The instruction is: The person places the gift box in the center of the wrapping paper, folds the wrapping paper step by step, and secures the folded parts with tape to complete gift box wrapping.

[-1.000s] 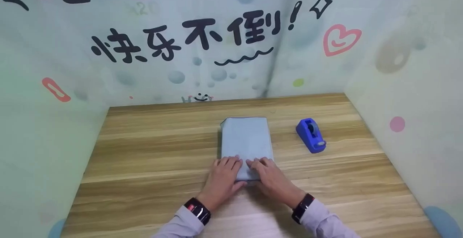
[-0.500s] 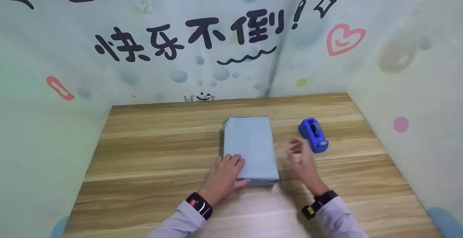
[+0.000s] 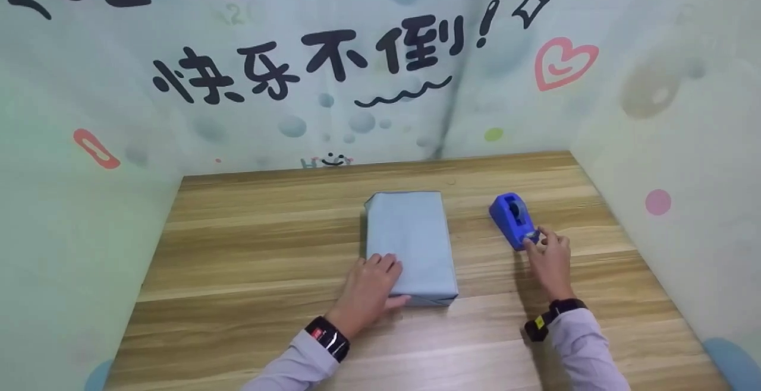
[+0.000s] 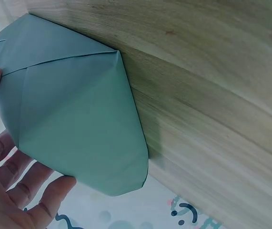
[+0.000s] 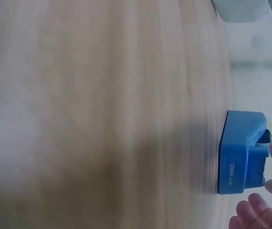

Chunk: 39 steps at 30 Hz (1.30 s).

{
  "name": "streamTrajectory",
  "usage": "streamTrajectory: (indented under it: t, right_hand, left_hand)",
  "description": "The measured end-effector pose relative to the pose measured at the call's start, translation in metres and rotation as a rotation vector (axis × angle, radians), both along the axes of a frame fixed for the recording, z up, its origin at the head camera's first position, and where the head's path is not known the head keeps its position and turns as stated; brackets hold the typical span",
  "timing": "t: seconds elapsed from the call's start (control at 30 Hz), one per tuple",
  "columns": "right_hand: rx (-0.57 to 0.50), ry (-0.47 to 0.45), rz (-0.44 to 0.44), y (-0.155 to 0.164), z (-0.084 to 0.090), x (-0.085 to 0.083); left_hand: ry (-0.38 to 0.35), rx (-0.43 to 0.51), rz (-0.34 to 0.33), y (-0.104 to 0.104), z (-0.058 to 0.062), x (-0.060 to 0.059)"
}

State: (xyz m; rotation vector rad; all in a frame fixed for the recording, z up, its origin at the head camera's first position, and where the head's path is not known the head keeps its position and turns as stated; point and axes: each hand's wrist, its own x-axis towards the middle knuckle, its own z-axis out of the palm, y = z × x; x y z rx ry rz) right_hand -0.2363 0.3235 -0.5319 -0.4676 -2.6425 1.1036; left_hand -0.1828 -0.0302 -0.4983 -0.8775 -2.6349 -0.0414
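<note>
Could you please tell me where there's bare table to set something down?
The table is bare between left wall and wrapped package, with a narrower strip between package and tape dispenser. Crowded: left hand on package, right hand at dispenser.

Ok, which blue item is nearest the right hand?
The bright blue plastic tape dispenser; the pale blue rectangular paper-wrapped box is farther, at the left hand.

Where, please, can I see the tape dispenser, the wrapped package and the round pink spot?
Tape dispenser (image 5: 236,153): right wrist view, on its lettered blue face.
Wrapped package (image 3: 411,242): head view, on its top face.
Round pink spot (image 3: 658,202): head view, at its centre.
</note>
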Motion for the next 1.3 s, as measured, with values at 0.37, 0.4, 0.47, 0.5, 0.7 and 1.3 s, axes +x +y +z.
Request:
streamTrajectory:
  t: [0.37, 0.4, 0.47, 0.5, 0.7, 1.3]
  right_hand:
    - [0.113, -0.09, 0.061, 0.009, 0.015, -0.015]
    - [0.12, -0.092, 0.072, 0.009, 0.017, -0.016]
    - [0.127, -0.087, 0.094, 0.009, 0.021, -0.019]
    - [0.13, -0.083, 0.104, 0.008, 0.022, -0.021]
    - [0.102, -0.096, 0.116, 0.006, 0.025, -0.027]
    - [0.009, -0.005, -0.026, 0.001, 0.035, -0.032]
  left_hand:
    - [-0.004, -0.02, 0.02, 0.0, 0.002, 0.002]
    - [-0.006, -0.023, 0.023, 0.0, 0.002, 0.002]
    - [-0.003, -0.031, 0.029, 0.0, 0.002, 0.002]
    - [-0.001, -0.036, 0.032, 0.0, 0.002, 0.002]
    - [0.017, -0.047, 0.037, 0.0, 0.002, 0.001]
    - [0.005, -0.035, 0.032, 0.001, 0.0, 0.002]
